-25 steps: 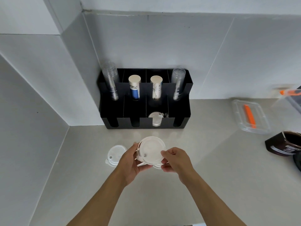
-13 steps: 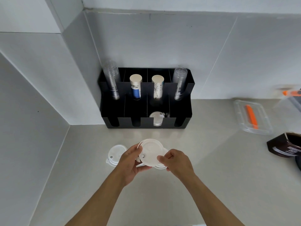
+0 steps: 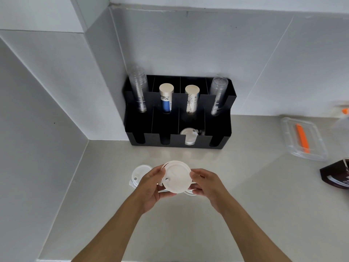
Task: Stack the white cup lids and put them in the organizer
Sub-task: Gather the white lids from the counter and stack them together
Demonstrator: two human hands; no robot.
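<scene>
Both hands pinch lid stack (image 3: 176, 177): left hand (image 3: 151, 186), right hand (image 3: 206, 183) closed on rims. Square edges, nest fully; loose lid (image 3: 139, 172) next, before organizer (image 3: 222, 133).

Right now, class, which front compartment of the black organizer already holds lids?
The third front compartment from the left of the organizer; white lids show through its slot, while the other three slots look dark.

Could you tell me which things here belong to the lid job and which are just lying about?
Job: stack of white lids held by left hand and right hand; loose lid; black organizer.
Lying about: clear container; brown box.
</scene>
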